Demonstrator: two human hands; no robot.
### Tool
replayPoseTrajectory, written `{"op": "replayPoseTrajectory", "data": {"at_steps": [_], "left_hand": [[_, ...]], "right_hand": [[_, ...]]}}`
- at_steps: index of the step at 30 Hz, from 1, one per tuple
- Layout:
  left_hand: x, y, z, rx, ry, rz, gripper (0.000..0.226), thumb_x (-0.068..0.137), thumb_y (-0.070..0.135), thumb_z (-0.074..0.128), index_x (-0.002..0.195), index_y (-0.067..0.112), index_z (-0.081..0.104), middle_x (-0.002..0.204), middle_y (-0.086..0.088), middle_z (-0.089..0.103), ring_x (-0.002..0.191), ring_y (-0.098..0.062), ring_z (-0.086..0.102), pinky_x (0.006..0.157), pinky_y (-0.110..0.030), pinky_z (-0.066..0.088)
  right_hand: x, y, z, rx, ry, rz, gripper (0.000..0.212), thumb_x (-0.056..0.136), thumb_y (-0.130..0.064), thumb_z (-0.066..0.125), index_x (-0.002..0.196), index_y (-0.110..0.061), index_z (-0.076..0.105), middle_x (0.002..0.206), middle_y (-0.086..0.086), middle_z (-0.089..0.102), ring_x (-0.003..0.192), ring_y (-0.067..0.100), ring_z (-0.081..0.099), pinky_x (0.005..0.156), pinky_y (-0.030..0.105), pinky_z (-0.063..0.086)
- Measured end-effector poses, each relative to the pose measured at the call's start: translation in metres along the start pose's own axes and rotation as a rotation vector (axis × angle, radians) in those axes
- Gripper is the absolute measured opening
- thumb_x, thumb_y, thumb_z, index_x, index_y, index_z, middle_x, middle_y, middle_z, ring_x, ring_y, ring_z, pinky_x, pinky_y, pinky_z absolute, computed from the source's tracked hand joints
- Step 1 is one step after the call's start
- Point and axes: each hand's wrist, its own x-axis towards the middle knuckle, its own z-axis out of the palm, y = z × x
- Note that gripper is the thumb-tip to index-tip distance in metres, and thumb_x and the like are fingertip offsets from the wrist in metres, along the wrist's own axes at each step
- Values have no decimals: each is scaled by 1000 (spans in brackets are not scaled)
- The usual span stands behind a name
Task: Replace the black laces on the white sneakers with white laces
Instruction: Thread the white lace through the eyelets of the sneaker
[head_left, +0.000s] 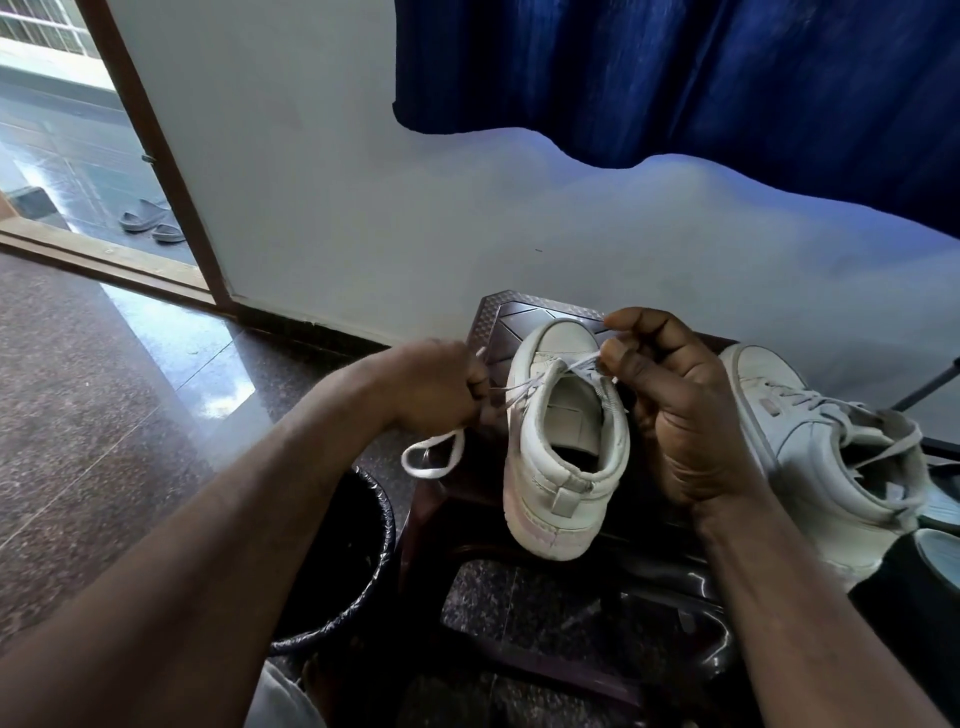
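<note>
The white leather low-top sneaker (563, 467) is sitting on the dark brown plastic stool (519, 317), its heel hanging over the near edge and its toe pointing at the white wall (363, 208). Our left hand (441, 387) is curling its fingers tightly round the flat white lace (434, 457) and holding it out to the left. A loop of the lace is dangling below the fist, past the stool's left edge. Our right hand (675, 410) is pinching the other run of lace between thumb and forefinger, just beside the front eyelets.

To the left, the speckled polished stone floor (104, 389) is giving us open room out to the open doorway (78, 156), where grey slippers (150, 221) are lying outside. Below our left forearm a black round bin (363, 545) is standing just beside the stool. On the right, the second white sneaker (810, 452), laced in a pale lace, is crowding our right wrist. A blue curtain (675, 78) is hanging above.
</note>
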Motion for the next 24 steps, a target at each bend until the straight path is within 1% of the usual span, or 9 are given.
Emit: {"op": "replayPoseTrajectory", "data": {"at_steps": [2, 5, 7, 9, 14, 17, 19, 21, 24], "left_hand": [[-4, -3, -1, 17, -45, -33, 24, 93, 32, 75, 73, 23, 65, 75, 6, 62, 72, -15, 55, 62, -25, 40], [-8, 1, -2, -313, -9, 43, 10, 95, 27, 75, 92, 17, 73, 74, 6, 62, 66, -11, 52, 63, -25, 40], [-9, 6, -3, -541, -1, 83, 19, 99, 29, 71, 97, 10, 71, 72, 5, 62, 59, -8, 48, 59, -24, 40], [-8, 8, -1, -620, -13, 110, 28, 101, 34, 66, 92, 7, 67, 73, -2, 60, 59, -12, 46, 56, -23, 38], [-1, 11, 3, -647, 4, 114, 22, 102, 26, 67, 87, 10, 67, 69, -3, 59, 61, -14, 45, 57, -23, 38], [2, 3, 1, -321, 10, 57, 31, 99, 34, 71, 86, 5, 68, 72, -8, 64, 64, -13, 49, 65, -30, 44], [1, 0, -1, -195, -19, 14, 33, 97, 39, 73, 86, 8, 71, 69, -2, 66, 60, -9, 50, 65, -28, 46], [-3, 2, -2, -220, -56, 19, 31, 97, 36, 72, 89, 6, 72, 67, 3, 64, 56, -7, 48, 60, -23, 43], [-8, 6, 0, -418, -79, 85, 30, 97, 29, 72, 91, 0, 67, 67, -1, 58, 59, -11, 44, 59, -23, 39]], "right_hand": [[-1, 0, 1, -24, -11, 24, 23, 83, -10, 71, 107, -13, 71, 82, 1, 64, 78, 15, 61, 81, 32, 49], [-1, 0, 0, -44, -9, 46, 20, 83, -11, 72, 103, -15, 74, 82, 3, 65, 79, 15, 63, 82, 34, 50], [-1, -1, 1, -64, -7, 48, 18, 83, -10, 73, 100, -14, 74, 84, 6, 66, 80, 15, 65, 80, 31, 53], [-2, -2, 3, -87, -12, 48, 16, 85, -6, 75, 100, -12, 73, 85, 8, 70, 80, 15, 68, 77, 28, 55], [-4, -6, 4, -140, -40, 32, 11, 91, -2, 68, 101, -6, 69, 84, 3, 74, 78, 11, 72, 73, 23, 56], [-4, -6, 1, -311, -81, -13, 15, 86, -15, 78, 100, -18, 75, 98, 12, 71, 94, 17, 66, 90, 38, 56], [-5, -6, 0, -388, -90, -28, 15, 83, -20, 78, 98, -22, 76, 106, 16, 71, 97, 22, 65, 99, 49, 54], [-5, -7, -1, -409, -85, -38, 16, 82, -20, 78, 98, -22, 76, 107, 14, 73, 99, 26, 67, 101, 54, 53], [-8, -8, 0, -428, -77, -47, 17, 82, -20, 78, 99, -20, 75, 106, 9, 74, 104, 33, 68, 102, 56, 54]]}}
